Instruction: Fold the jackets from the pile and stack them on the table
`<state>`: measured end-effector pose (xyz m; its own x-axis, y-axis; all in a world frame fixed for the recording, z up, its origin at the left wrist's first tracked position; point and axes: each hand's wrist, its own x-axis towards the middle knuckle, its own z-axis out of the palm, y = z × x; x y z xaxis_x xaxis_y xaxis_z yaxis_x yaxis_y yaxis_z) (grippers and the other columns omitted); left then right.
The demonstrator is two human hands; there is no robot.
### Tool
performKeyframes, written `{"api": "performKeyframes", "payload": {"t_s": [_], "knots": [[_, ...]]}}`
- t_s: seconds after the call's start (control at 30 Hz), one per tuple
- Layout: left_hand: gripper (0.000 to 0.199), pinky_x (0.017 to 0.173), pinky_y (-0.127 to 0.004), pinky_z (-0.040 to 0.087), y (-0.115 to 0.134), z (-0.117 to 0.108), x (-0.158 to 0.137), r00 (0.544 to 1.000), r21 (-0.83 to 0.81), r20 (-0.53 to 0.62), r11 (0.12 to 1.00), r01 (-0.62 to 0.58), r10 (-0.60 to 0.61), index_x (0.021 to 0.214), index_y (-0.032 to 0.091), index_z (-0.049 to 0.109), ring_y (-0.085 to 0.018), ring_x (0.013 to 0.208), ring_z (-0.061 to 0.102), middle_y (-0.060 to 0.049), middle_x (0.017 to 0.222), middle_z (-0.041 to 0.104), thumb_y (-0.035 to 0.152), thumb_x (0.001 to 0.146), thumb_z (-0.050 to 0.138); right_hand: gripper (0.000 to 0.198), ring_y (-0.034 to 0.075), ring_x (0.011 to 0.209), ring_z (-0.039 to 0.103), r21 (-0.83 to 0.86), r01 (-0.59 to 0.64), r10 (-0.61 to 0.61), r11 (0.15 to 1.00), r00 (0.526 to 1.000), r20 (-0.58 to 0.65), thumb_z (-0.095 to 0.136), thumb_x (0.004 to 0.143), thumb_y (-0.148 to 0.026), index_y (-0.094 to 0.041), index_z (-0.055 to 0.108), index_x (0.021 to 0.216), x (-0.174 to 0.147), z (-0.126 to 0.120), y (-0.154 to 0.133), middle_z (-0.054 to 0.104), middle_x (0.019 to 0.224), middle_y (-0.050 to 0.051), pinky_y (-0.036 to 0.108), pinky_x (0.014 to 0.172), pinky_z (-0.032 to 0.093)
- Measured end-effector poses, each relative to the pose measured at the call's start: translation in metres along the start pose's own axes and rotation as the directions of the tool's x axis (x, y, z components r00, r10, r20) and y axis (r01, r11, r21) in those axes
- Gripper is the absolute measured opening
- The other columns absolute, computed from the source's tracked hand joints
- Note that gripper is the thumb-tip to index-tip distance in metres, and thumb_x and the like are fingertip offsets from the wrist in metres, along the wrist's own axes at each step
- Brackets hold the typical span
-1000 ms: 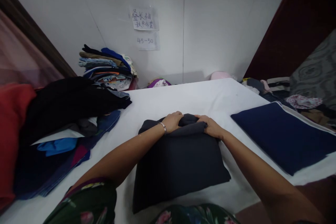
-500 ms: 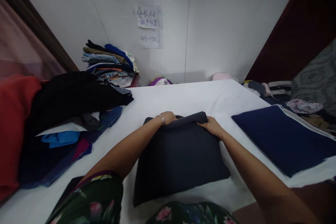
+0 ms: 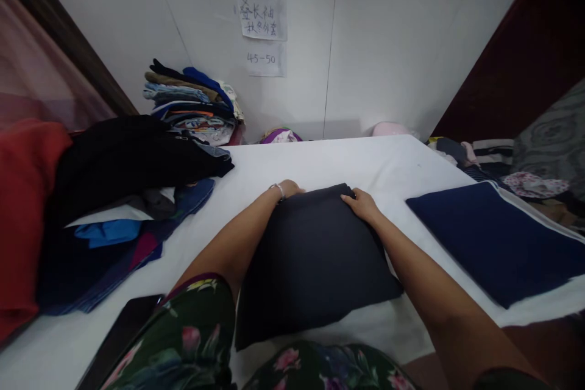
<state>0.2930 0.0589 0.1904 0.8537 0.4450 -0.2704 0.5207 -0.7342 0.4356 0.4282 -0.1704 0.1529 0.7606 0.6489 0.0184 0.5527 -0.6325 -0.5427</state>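
A dark grey folded garment [image 3: 320, 256] lies flat on the white-covered table [image 3: 315, 161] right in front of me. At its far right corner my right hand [image 3: 362, 202] grips the edge, thumb on top and the other fingers over the far side. My left hand [image 3: 289, 187], with a bracelet at the wrist, is closed at the far left corner; its fingertips are partly hidden behind the edge. The garment's type cannot be made out from this folded state.
A navy folded cloth [image 3: 498, 237] lies to the right. On the left are a loose heap of black clothes [image 3: 132, 158], a red garment [image 3: 27, 213] and a black flat object [image 3: 123, 335]. A stack of folded clothes [image 3: 192, 103] stands against the wall, below paper notes [image 3: 264, 18].
The raised flap along the garment's far edge has been laid down, so the top is now smooth. Both hands have stayed near the far corners.
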Motion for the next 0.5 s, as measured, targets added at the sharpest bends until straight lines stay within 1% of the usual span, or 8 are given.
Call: {"api": "performKeyframes", "payload": {"t_s": [0.07,0.13,0.2,0.23,0.27,0.33,0.4,0.5], "knots": [[0.039,0.079,-0.03,0.05,-0.004,-0.006,-0.017,0.987,-0.024,-0.148,0.998,0.057,-0.06,0.101,0.014,0.067,-0.02,0.089,0.066,-0.011,0.101,0.071,0.036,0.091,0.036,0.034,0.019,0.071,0.057,-0.06,0.006,-0.004,0.998,1.0,0.029,0.051,0.082,-0.051,-0.018,0.058,0.081,0.006,0.004,0.001,0.064,0.078,0.007,0.026,0.058,0.036],[0.044,0.09,-0.034,0.047,-0.002,-0.002,-0.044,0.94,-0.009,-0.342,1.0,0.006,-0.009,0.114,0.015,0.061,-0.02,0.103,0.062,-0.011,0.114,0.067,0.037,0.094,0.028,0.034,0.019,0.072,0.057,-0.088,0.02,-0.017,0.996,0.999,0.033,0.048,0.085,-0.051,-0.019,0.057,0.08,0.005,0.005,0.001,0.064,0.078,0.007,0.026,0.058,0.035],[0.043,0.104,-0.039,0.036,0.004,0.015,-0.072,0.843,0.122,-0.494,0.977,-0.176,0.213,0.121,0.019,0.057,-0.022,0.12,0.051,-0.009,0.126,0.06,0.043,0.092,0.036,0.034,0.019,0.073,0.057,-0.109,0.049,-0.05,0.993,0.999,-0.008,0.045,0.087,-0.051,-0.019,0.056,0.081,0.001,0.005,0.0,0.064,0.079,0.007,0.027,0.06,0.035],[0.046,0.11,-0.043,0.027,0.007,0.027,-0.083,0.81,0.22,-0.47,0.935,-0.277,0.351,0.125,0.022,0.054,-0.024,0.129,0.042,-0.008,0.134,0.054,0.049,0.09,0.04,0.034,0.02,0.075,0.058,-0.121,0.072,-0.078,0.99,0.996,-0.045,0.044,0.089,-0.05,-0.019,0.056,0.082,-0.001,0.005,-0.001,0.065,0.081,0.008,0.027,0.061,0.035],[0.053,0.113,-0.048,0.019,0.009,0.039,-0.091,0.803,0.288,-0.419,0.901,-0.324,0.423,0.13,0.025,0.05,-0.026,0.136,0.033,-0.007,0.142,0.046,0.055,0.088,0.042,0.034,0.02,0.078,0.058,-0.134,0.098,-0.11,0.986,0.991,-0.081,0.042,0.09,-0.049,-0.019,0.056,0.085,-0.003,0.005,-0.002,0.065,0.085,0.009,0.027,0.063,0.036],[0.067,0.113,-0.054,0.013,0.01,0.061,-0.095,0.875,0.311,-0.293,0.904,-0.294,0.386,0.138,0.025,0.042,-0.029,0.14,0.023,-0.008,0.149,0.035,0.065,0.085,0.037,0.034,0.022,0.087,0.059,-0.164,0.118,-0.137,0.979,0.985,-0.106,0.04,0.092,-0.048,-0.018,0.056,0.09,-0.003,0.006,-0.004,0.065,0.094,0.011,0.029,0.068,0.038],[0.076,0.111,-0.056,0.015,0.008,0.074,-0.087,0.949,0.279,-0.188,0.94,-0.195,0.253,0.142,0.023,0.036,-0.031,0.14,0.022,-0.01,0.151,0.031,0.071,0.084,0.028,0.034,0.024,0.092,0.059,-0.184,0.091,-0.105,0.979,0.992,-0.064,0.041,0.092,-0.047,-0.017,0.058,0.093,0.001,0.009,-0.005,0.066,0.098,0.013,0.03,0.072,0.039],[0.083,0.111,-0.056,0.014,0.004,0.078,-0.071,0.979,0.268,-0.112,0.954,-0.135,0.17,0.145,0.022,0.031,-0.031,0.141,0.019,-0.01,0.153,0.028,0.075,0.081,0.021,0.036,0.026,0.095,0.061,-0.179,0.071,-0.068,0.981,0.997,0.024,0.044,0.091,-0.046,-0.015,0.06,0.097,0.011,0.011,-0.003,0.066,0.1,0.016,0.033,0.075,0.042]]}}
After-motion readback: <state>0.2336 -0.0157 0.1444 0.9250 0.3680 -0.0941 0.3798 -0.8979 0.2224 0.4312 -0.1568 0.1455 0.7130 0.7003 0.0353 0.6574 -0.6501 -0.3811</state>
